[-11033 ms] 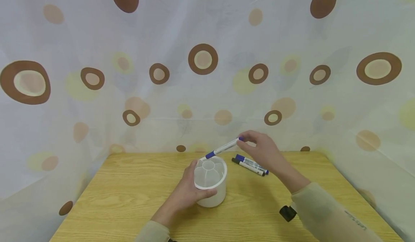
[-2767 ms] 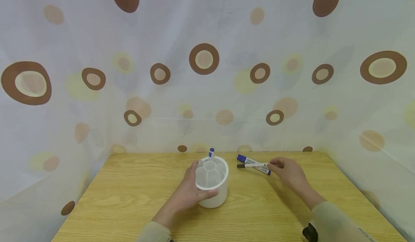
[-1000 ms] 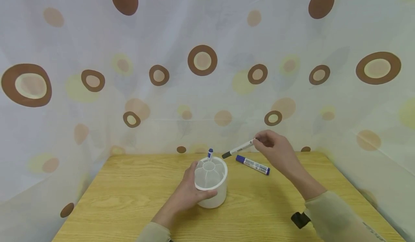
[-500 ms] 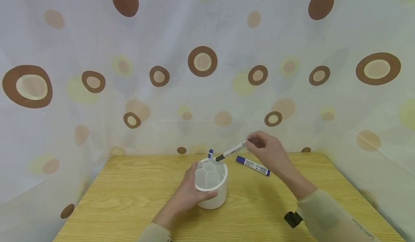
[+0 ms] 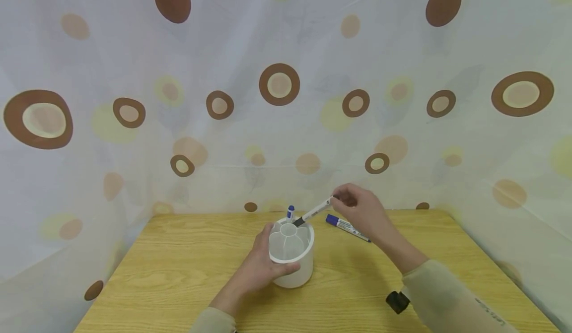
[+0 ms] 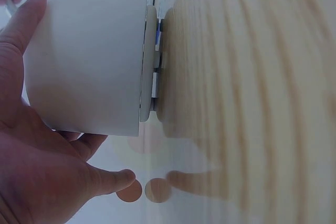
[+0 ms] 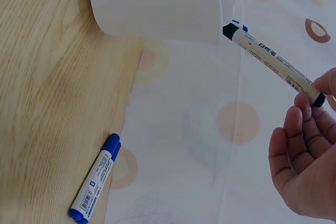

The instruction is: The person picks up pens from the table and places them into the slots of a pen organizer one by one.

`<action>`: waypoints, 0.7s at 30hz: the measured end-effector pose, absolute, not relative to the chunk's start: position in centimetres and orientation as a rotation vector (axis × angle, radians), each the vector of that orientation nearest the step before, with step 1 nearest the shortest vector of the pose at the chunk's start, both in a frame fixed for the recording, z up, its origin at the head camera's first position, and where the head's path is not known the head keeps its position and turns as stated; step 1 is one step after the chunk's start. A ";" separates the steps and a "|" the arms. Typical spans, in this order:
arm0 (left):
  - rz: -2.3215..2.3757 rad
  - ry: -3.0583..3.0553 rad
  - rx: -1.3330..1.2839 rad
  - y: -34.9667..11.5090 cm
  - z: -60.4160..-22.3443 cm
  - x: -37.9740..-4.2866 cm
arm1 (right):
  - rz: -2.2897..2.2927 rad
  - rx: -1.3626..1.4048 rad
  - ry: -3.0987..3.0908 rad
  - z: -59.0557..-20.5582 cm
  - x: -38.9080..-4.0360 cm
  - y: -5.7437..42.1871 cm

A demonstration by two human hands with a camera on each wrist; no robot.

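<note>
A white round pen holder (image 5: 295, 273) with several compartments around a central ring stands on the table. My left hand (image 5: 259, 268) grips it from the left, thumb across its near side. Between thumb and fingertips, my right hand (image 5: 362, 211) pinches a whiteboard marker (image 7: 273, 59) by its rear end. This marker is white with a black cap, and it slants down with the cap at the holder's far right rim. A blue-capped marker (image 5: 290, 213) stands in a back compartment, its top end above the rim.
Another, thicker blue-capped marker (image 5: 347, 227) lies on the wooden table (image 5: 178, 263) to the right of the holder, below my right hand. A spotted cloth (image 5: 308, 124) hangs behind the table and along both sides.
The right hand has picked up the black-capped marker from beside the blue one and carried it left to the holder's rim. Earlier, the other blue-capped marker went into the holder. The left hand stays put.
</note>
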State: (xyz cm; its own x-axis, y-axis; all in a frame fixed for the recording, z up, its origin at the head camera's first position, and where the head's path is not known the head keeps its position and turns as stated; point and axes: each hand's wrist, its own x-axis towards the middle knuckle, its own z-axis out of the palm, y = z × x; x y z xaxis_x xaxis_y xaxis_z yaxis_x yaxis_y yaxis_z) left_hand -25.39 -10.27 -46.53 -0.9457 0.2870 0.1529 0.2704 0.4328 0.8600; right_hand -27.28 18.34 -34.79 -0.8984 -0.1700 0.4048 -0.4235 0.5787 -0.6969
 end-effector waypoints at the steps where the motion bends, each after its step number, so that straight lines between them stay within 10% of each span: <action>1: 1.584 2.645 0.512 -10.3 -46.5 -25.4 | 1.225 0.492 -2.520 -34.8 -27.3 18.3; 21: 1.613 2.631 0.544 -10.2 -46.4 -25.3 | 1.196 0.487 -2.605 -35.3 -27.6 17.2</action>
State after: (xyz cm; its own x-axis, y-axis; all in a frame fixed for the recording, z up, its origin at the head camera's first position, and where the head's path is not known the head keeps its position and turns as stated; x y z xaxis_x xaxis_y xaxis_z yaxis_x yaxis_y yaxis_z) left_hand -25.31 -10.22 -46.36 -0.9397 0.2953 0.1723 0.2875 0.4098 0.8657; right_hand -27.60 17.17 -35.29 -0.9174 -0.2009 0.3436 -0.3915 0.6109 -0.6882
